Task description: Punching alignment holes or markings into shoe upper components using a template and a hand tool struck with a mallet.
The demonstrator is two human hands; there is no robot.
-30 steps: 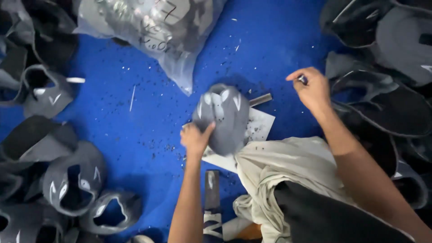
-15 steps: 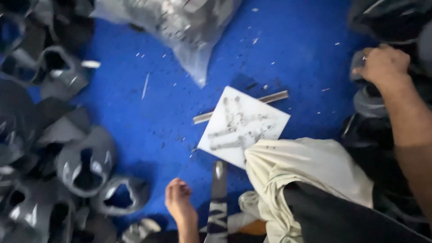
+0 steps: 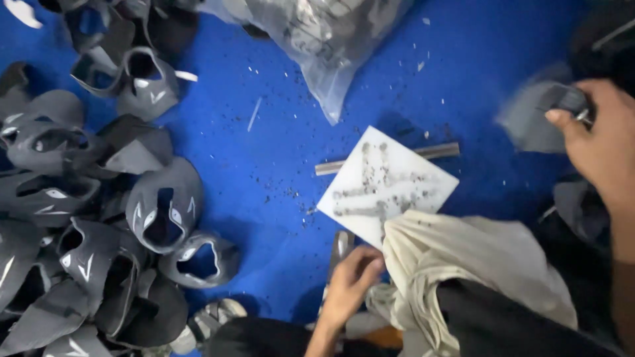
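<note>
The right hand [image 3: 605,142] has its fingers [image 3: 562,120] curled shut around a blurred grey shoe-upper piece [image 3: 529,119], the thumb pressed on a small dark part at its edge; a thin metal bit shows by the knuckles. The left hand [image 3: 350,284] curls its fingers [image 3: 369,263] loosely down onto a narrow grey metal tool [image 3: 340,246] lying on the blue floor mat [image 3: 264,158]; whether they grip it cannot be told. Just right of these fingers lies a crumpled cream cloth [image 3: 476,258], and above them a white square board [image 3: 387,185], smudged with dark marks, rests over a thin grey bar [image 3: 436,151]. Well to the left sits a heap of grey moulded shoe uppers [image 3: 99,218] with cut-out openings. Farther up lies a clear plastic bag [image 3: 324,33] of grey pieces.
</note>
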